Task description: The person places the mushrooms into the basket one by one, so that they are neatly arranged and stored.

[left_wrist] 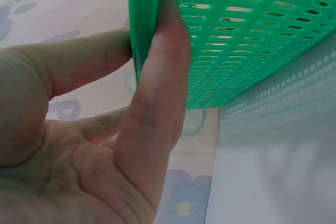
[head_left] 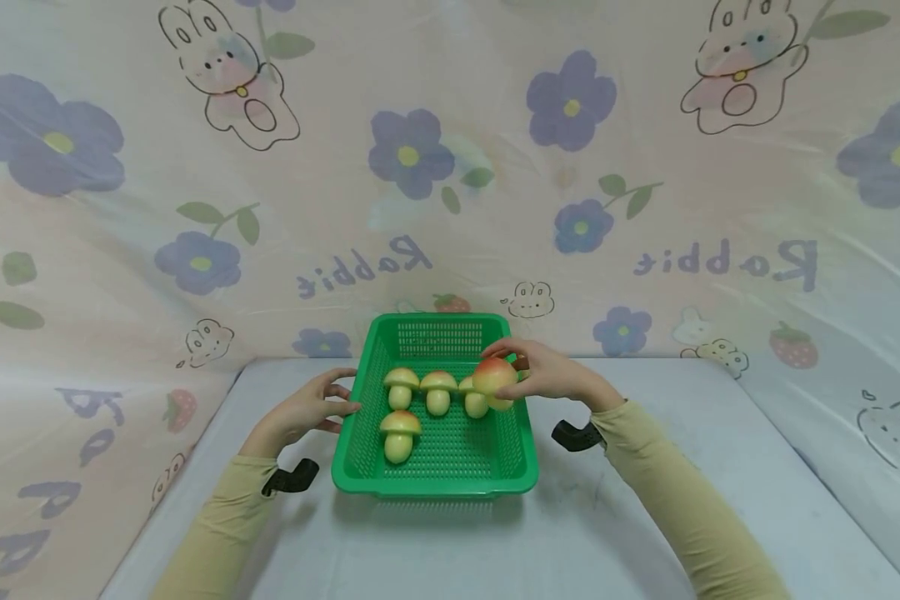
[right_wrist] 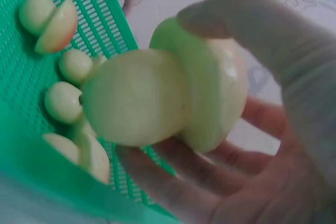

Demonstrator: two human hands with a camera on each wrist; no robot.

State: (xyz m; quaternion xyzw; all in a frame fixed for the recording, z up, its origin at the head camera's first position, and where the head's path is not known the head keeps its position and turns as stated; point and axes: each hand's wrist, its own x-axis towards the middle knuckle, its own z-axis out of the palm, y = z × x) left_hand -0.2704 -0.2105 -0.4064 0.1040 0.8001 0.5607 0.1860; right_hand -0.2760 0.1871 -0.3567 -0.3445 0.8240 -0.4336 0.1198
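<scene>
My right hand (head_left: 553, 372) holds a toy mushroom (head_left: 493, 377) over the right side of a green plastic basket (head_left: 435, 485). In the right wrist view, thumb and fingers curl round the red-tinged cap while the pale, rounded stem (right_wrist: 136, 98) points away from the palm. At the basket's left side, my left hand (head_left: 305, 410) grips the rim, its thumb and a finger (left_wrist: 157, 87) meeting the edge and outer wall. Inside lie several similar mushrooms: a row across the far half, and one mushroom (head_left: 399, 437) nearer the front left. The held mushroom partly covers the row's right one.
The basket stands on a white table (head_left: 645, 500). Behind it hangs a pale cloth (head_left: 480, 225) printed with rabbits and purple flowers, which also runs along the left and right. Each wrist wears a black strap piece (head_left: 291, 477).
</scene>
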